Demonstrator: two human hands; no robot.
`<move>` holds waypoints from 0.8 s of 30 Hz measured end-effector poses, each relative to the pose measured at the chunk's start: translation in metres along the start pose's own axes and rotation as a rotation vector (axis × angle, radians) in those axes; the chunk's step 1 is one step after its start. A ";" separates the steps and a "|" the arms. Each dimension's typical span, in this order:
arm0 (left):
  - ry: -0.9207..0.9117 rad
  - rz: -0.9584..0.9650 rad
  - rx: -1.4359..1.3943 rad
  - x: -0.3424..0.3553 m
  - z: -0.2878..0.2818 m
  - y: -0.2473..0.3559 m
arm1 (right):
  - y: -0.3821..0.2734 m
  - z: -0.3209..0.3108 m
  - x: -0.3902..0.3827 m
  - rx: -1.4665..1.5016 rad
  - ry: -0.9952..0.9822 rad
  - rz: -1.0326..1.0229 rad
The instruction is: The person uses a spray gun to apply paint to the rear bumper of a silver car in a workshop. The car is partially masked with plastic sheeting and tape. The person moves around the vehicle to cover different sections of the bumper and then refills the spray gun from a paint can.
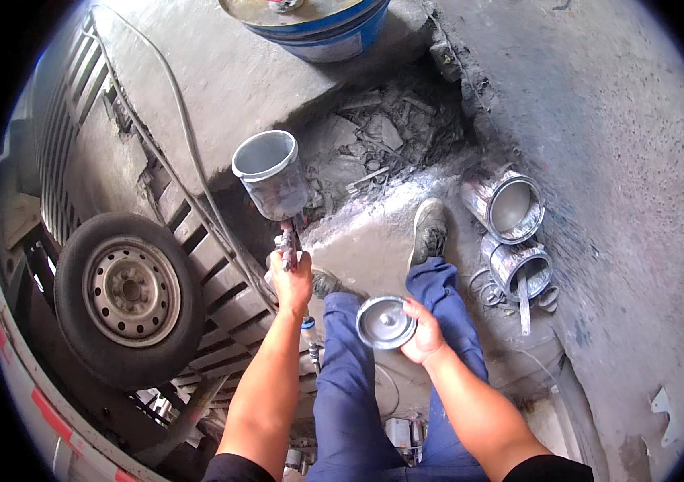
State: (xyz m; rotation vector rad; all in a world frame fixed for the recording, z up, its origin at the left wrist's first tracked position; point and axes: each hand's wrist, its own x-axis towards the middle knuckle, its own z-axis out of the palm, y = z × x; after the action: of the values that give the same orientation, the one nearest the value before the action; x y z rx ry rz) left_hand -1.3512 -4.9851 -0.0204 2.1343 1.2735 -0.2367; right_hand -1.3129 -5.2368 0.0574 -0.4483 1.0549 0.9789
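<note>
My left hand [291,281] is closed around a paint spray gun [286,243], held out in front of my left leg. On top of the gun sits an open grey cup [276,189], its rim facing up and its inside pale. A blue-ended fitting [308,325] shows below my left wrist. In my right hand [425,333] is a round grey metal lid [385,322], pinched at its right edge above my knees. The lid has a small knob in the middle and is apart from the cup.
To the right stand two open paint cans [512,208], [525,269], the nearer with a flat stick [523,301] in it. A spare wheel [131,291] rests at left beside slatted grating and hoses [173,96]. Ahead lie a debris-filled pit [382,128] and a blue drum [334,44].
</note>
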 end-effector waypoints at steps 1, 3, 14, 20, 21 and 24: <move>-0.132 -0.075 -0.131 -0.004 -0.005 -0.003 | -0.004 0.004 0.003 -0.015 -0.028 -0.011; -0.398 -0.211 -0.403 -0.008 -0.026 0.014 | -0.012 0.019 0.010 -0.027 -0.013 -0.068; -0.596 -0.212 -0.703 -0.054 -0.107 0.059 | 0.003 0.120 0.026 -0.065 -0.017 -0.044; -0.549 -0.173 -0.834 -0.052 -0.140 0.054 | 0.024 0.159 0.016 -0.208 -0.078 -0.075; -0.551 -0.167 -0.850 -0.050 -0.145 0.052 | 0.029 0.165 0.015 -0.236 -0.090 -0.081; -0.528 -0.184 -0.867 -0.045 -0.154 0.040 | 0.039 0.176 0.016 -0.327 -0.137 -0.092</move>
State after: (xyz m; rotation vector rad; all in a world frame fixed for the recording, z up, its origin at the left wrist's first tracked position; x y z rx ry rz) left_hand -1.3653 -4.9392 0.1376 1.1214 0.9912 -0.2433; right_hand -1.2525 -5.0824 0.1291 -0.6809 0.7462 1.0880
